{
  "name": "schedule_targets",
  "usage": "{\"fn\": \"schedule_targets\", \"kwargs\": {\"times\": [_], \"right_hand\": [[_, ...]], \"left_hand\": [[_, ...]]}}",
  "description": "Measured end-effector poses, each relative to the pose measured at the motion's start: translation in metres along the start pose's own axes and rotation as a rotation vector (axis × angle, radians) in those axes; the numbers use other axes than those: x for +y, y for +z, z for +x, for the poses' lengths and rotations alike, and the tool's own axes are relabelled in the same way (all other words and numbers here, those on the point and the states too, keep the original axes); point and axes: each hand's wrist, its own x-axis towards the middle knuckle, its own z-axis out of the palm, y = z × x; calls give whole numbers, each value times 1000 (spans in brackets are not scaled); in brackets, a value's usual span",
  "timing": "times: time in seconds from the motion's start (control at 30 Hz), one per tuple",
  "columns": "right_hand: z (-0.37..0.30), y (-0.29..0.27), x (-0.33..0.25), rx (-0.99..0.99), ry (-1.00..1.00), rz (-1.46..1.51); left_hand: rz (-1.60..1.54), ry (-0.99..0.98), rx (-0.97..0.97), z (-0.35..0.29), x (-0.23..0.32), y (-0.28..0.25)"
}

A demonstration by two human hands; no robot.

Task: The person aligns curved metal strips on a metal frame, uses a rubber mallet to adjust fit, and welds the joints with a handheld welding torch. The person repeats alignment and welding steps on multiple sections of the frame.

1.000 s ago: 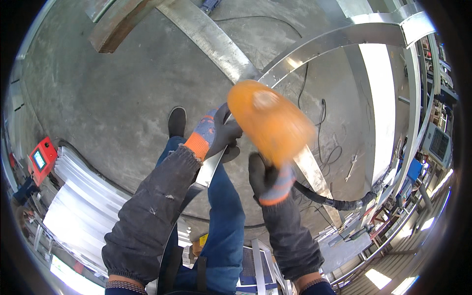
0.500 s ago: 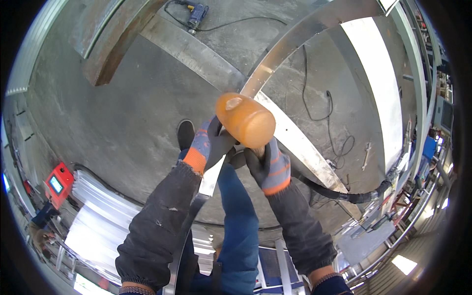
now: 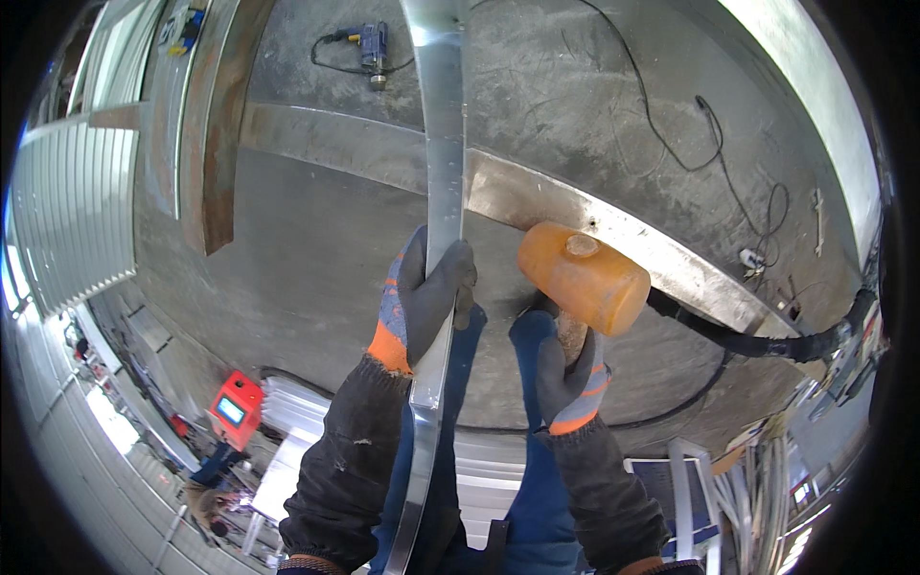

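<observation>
My left hand (image 3: 431,292), in a grey and orange work glove, is wrapped round a long shiny metal strip (image 3: 446,125). The strip runs from the top of the view down past my left forearm, between the hand and my legs. To the right of it, my right hand (image 3: 573,376), gloved alike, is closed round the short handle of a mallet (image 3: 586,278). The mallet's big orange head stands above that fist, tilted down to the right and apart from the strip. Its lower handle is hidden in the glove.
A flat metal bar (image 3: 613,230) crosses the floor beyond my hands. Rusty steel beams (image 3: 218,134) lie at the far left, and a blue power drill (image 3: 374,48) with a cord at the back. A black hose (image 3: 728,335) curves at the right; a red box with a screen (image 3: 237,407) stands left.
The mallet has moved right, away from the strip. The strip, earlier curving off to the upper right, now runs nearly straight up. My whole view has turned.
</observation>
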Motion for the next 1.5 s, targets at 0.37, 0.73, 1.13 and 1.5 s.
{"fn": "schedule_targets", "kwargs": {"times": [0.37, 0.73, 1.13, 1.5], "right_hand": [[1, 6, 23, -15, -64, 86], [7, -9, -21, -253, -285, 119], [66, 7, -24, -272, -783, -100], [25, -104, -44, 70, -259, 95]], "left_hand": [[156, 8, -84, 15, 1, -5], [170, 500, 445, 23, -38, 3], [192, 104, 89, 35, -28, -13], [158, 40, 53, 29, -23, -11]]}}
